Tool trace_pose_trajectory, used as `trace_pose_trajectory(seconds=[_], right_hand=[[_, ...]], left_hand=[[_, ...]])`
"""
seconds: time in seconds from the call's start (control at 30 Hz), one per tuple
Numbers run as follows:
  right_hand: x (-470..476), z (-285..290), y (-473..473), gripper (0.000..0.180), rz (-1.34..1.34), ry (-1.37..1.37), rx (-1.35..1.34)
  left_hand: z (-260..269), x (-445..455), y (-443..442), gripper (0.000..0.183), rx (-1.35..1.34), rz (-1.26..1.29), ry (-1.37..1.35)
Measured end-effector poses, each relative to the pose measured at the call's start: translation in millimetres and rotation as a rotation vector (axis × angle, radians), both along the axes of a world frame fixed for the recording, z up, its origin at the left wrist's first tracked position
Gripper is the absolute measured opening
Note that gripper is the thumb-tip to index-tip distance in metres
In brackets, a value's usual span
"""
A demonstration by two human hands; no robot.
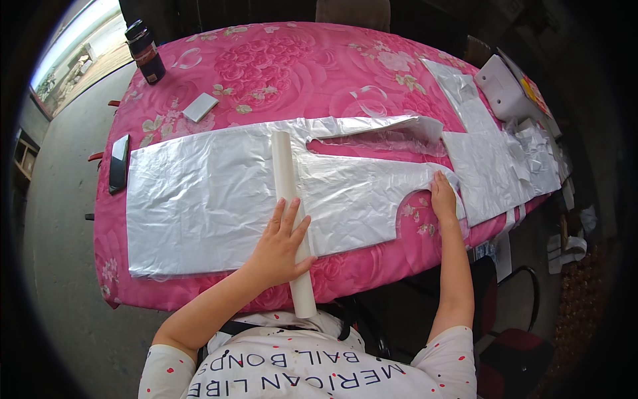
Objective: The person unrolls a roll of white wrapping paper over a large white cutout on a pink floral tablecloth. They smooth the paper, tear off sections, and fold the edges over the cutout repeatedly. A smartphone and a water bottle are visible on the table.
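Note:
A stack of thin translucent white plastic bags, with cut-out handles at the right end, lies flat on the table in front of me. Across its middle lies a long cream-coloured tube, its near end jutting past the table edge towards my body. My left hand rests on the tube with its fingers spread. At the curved handle cut-out on the right, my right hand touches the plastic, fingers extended close together. Whether they pinch the plastic is hidden.
A pink floral cloth covers the table. On it stand a dark bottle, a small white box and a black phone. More folded plastic lies at the right, near a white container. A chair stands lower right.

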State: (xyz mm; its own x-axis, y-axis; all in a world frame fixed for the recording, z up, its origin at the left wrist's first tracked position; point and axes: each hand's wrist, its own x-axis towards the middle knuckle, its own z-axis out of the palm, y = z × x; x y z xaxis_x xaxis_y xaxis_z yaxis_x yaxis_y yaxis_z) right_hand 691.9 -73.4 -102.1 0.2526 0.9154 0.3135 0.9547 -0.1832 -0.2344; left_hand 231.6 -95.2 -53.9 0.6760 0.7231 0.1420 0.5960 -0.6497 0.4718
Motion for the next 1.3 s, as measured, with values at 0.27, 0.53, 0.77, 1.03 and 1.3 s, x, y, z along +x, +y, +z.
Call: trace_pose_trajectory(seconds=[0.27, 0.53, 0.77, 1.03, 1.3], right_hand=[[-19.9, 32.1, -5.3, 0.007, -0.042, 0.002, 0.257], [-137.8, 97.8, -19.4, 0.013, 0.179, 1.243, 0.241], [-294.0, 106.6, -62.0, 0.044, 0.714, 1.133, -0.358], [-323.5, 108.6, -99.6, 0.046, 0.570, 0.771, -0.409], [-322.8, 74.0, -122.2, 0.048, 0.317, 0.378, -0.684]], left_hand=[[1.2, 3.3, -0.7, 0.068, 0.000, 0.012, -0.005], [3.3, 7.5, -1.4, 0.067, -0.010, 0.007, 0.004], [16.7, -9.9, -9.9, 0.048, -0.979, 0.172, -0.884], [7.8, -139.2, 33.5, 0.017, -1.289, 0.443, -0.718], [6.3, -246.1, 55.5, 0.010, -0.615, 0.670, -0.210]])
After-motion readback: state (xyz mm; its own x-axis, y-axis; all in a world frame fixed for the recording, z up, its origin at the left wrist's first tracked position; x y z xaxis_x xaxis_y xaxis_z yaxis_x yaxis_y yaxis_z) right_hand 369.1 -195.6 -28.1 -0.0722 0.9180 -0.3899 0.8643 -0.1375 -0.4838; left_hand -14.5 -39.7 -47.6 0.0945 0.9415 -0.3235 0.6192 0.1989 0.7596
